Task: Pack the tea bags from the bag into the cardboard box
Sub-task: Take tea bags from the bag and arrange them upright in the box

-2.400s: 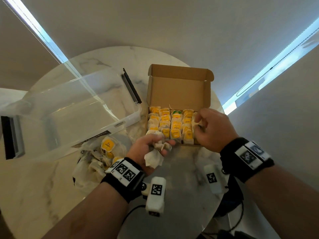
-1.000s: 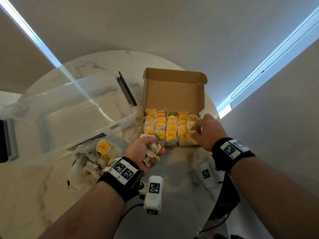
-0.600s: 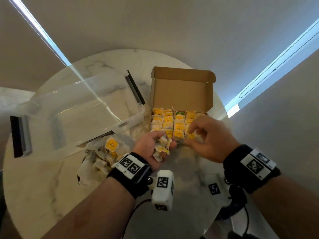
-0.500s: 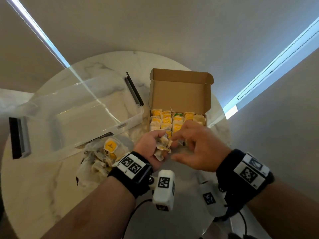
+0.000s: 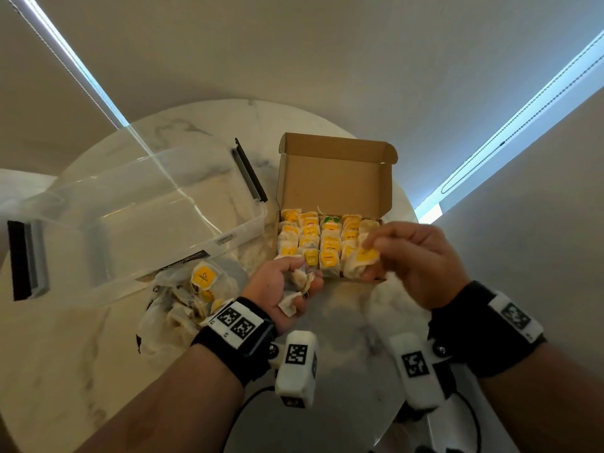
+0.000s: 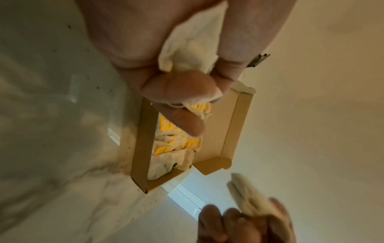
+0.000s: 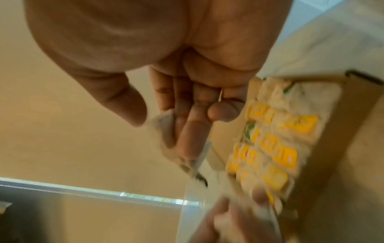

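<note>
The right hand (image 5: pixel 415 259) is pinching 1 tea bag (image 5: pixel 361 263) with a yellow tag between thumb and fingers, holding it over the near right corner of the cardboard box (image 5: pixel 333 178). The box is sitting open on the marble table (image 5: pixel 65 354), its rows already filled with tea bags. The left hand (image 5: pixel 281 289) is clutching a small bunch of tea bags (image 5: pixel 299 289) just in front of the box. The plastic bag (image 5: pixel 183 305) with more tea bags is lying to its left, beside a clear bin (image 5: pixel 130 223).

Right wrist view blurred — cardboard box (image 7: pixel 351 148) cut off
</note>
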Action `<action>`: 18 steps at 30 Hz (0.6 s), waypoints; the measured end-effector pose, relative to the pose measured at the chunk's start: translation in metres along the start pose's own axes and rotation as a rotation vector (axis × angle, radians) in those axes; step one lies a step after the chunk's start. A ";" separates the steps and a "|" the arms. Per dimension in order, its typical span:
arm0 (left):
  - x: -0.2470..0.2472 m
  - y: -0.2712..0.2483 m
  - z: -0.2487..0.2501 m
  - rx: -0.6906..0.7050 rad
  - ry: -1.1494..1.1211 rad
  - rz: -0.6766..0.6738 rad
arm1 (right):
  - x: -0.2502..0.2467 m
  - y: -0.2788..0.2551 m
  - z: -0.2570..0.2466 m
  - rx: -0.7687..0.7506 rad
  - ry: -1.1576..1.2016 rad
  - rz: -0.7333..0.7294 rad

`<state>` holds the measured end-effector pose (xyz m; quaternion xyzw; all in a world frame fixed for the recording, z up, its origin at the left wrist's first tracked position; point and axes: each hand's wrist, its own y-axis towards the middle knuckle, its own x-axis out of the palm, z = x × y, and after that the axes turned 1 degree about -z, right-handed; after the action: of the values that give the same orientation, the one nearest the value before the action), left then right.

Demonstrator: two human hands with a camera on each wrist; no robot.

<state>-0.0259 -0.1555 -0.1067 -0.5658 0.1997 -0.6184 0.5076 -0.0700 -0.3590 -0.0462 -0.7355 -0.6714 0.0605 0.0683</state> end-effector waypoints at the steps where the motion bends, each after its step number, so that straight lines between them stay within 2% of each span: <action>1: -0.004 0.000 0.000 0.002 -0.013 0.007 | -0.009 0.005 -0.002 -0.023 -0.141 0.081; 4: -0.014 0.000 0.001 0.012 -0.022 0.052 | -0.037 0.024 -0.004 -0.009 -0.864 0.214; 5: -0.015 0.000 0.001 0.012 -0.021 0.052 | -0.042 0.030 -0.004 0.030 -0.988 0.216; 8: -0.017 0.001 0.001 0.022 -0.006 0.055 | -0.047 0.039 0.006 0.142 -0.949 0.147; 10: -0.015 0.002 0.000 0.032 0.004 0.064 | -0.042 0.042 0.013 0.169 -0.925 0.049; 14: -0.010 0.003 -0.001 0.041 0.034 0.084 | -0.029 0.048 0.027 0.230 -1.199 -0.253; 18: -0.011 0.006 0.000 0.045 0.051 0.099 | -0.017 0.054 0.032 0.290 -1.352 -0.397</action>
<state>-0.0255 -0.1488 -0.1172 -0.5276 0.2262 -0.6111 0.5451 -0.0249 -0.3801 -0.0879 -0.3847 -0.6731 0.5776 -0.2557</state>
